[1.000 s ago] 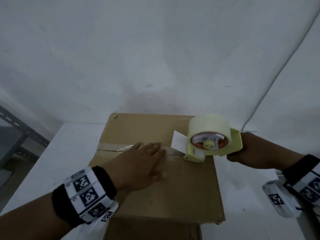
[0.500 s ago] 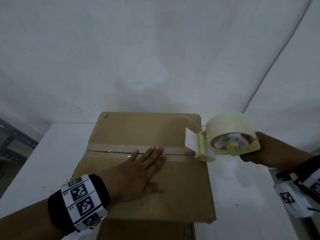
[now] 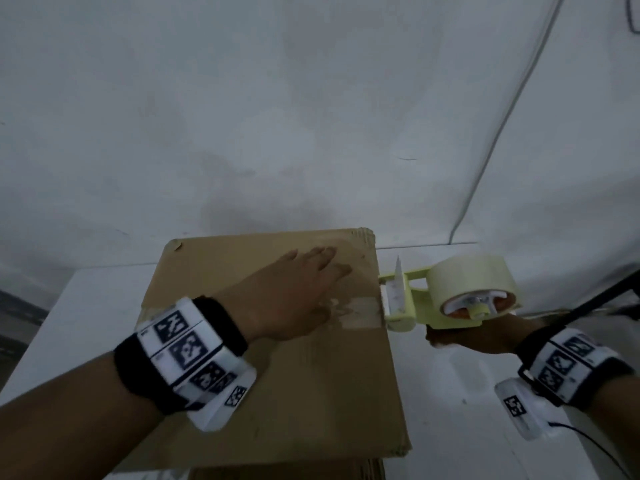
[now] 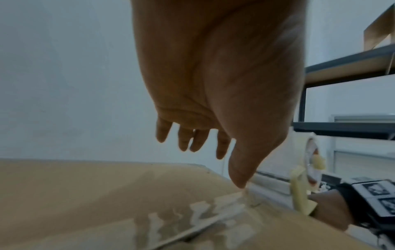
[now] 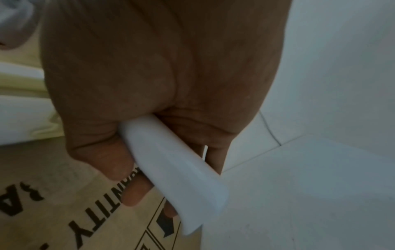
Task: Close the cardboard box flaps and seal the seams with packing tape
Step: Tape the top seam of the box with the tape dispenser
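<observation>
Behind, plain wall (image 3: 242,116); white table (image 3: 467,393) underneath.

cardboard box (image 3: 277,393) on white table (image 3: 450,393)

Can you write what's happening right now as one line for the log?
left hand: flat on brown cardboard box | right hand: grips pale green tape dispenser at box's right edge | clear tape strip: on top seam

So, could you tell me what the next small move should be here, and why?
Probably tilt the pale green tape dispenser down over the brown cardboard box edge to cut the tape: the right hand grips it just past the edge, and the clear tape strip already reaches there.
</observation>
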